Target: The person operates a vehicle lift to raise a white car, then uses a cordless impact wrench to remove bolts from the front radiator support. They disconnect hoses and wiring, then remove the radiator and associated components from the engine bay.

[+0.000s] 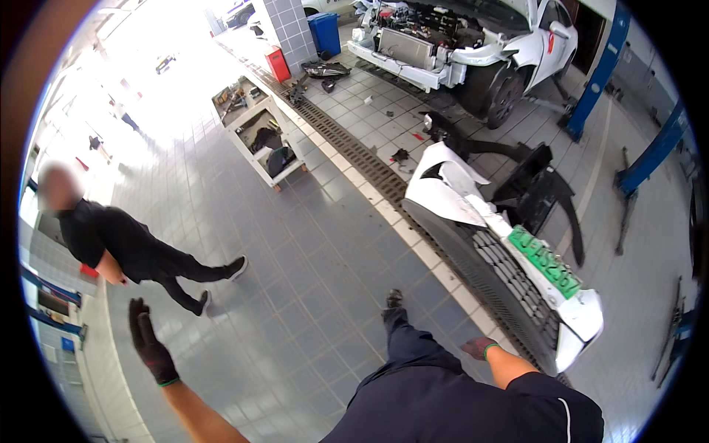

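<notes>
My left hand point(151, 343) wears a dark glove with a green cuff and is raised out to my left, fingers spread, holding nothing. My right hand point(478, 347), also gloved, hangs open by my right hip, close to the near end of a detached white front bumper point(450, 196) that lies on the tiled floor. The bumper has a black grille point(491, 273) and a green number plate point(545, 260). My dark trouser leg and shoe point(394, 299) step forward between the two hands.
Another person in black clothes point(129, 247) walks at the left. A floor drain grate point(354, 151) runs diagonally. A white car with its front stripped point(458, 44) stands on a blue lift point(598, 74) at the back. A work cart point(262, 136), a red box and a blue bin stand beyond.
</notes>
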The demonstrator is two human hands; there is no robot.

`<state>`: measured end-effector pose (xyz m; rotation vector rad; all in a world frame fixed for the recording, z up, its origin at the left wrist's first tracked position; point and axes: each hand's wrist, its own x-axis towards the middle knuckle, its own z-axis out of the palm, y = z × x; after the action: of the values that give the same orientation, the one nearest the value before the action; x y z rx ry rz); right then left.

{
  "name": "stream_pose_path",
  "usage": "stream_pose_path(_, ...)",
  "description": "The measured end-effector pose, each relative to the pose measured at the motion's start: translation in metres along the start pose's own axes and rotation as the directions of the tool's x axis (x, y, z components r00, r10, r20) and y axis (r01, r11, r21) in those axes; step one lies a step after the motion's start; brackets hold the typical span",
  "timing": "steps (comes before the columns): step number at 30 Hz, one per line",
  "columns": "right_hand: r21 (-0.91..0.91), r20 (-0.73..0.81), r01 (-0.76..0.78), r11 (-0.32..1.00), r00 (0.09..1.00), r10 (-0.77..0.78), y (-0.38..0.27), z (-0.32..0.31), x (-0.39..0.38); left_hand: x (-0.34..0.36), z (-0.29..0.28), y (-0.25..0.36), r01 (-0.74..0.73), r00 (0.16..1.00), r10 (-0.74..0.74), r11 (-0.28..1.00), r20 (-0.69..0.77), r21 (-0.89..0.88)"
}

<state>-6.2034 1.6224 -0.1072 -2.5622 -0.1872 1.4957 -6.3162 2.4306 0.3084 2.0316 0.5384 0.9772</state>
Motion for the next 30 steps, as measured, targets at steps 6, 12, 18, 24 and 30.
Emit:
stream_pose_path(6, 0.089, 0.019, 0.117, 0.989, 0.993, -0.119, -0.146, -0.175, 0.110, 0.023, 0.059, -0.238, -0.534, 0.667, -0.277, 0.471, 0.692, 0.703)
stream_pose_path(12, 0.375, -0.456, 0.186, 0.908, 0.890, 0.005, -0.219, -0.472, 0.164, -0.105, 0.221, -0.274, 0.356, -0.010, -0.916, 0.373, 0.402, 0.857)
stream_pose_path(18, 0.518, -0.549, 0.129, 0.846, 0.809, 0.212, -0.239, -0.614, 0.297, 0.003, 0.261, -0.326, 0.418, -0.082, -0.970, 0.174, 0.228, 0.892)
stream_pose_path(24, 0.065, -0.564, 0.211, 0.975, 0.814, -0.139, -0.267, -0.570, 0.443, 0.296, 0.300, -0.523, 0.167, 0.162, -0.979, 0.148, 0.121, 0.975)
stream_pose_path(30, 0.364, -0.267, 0.058, 0.930, 0.963, 0.044, -0.473, -0.684, 0.398, 0.798, 0.533, -0.401, 0.210, 0.963, -0.262, 0.884, 0.070, 0.418)
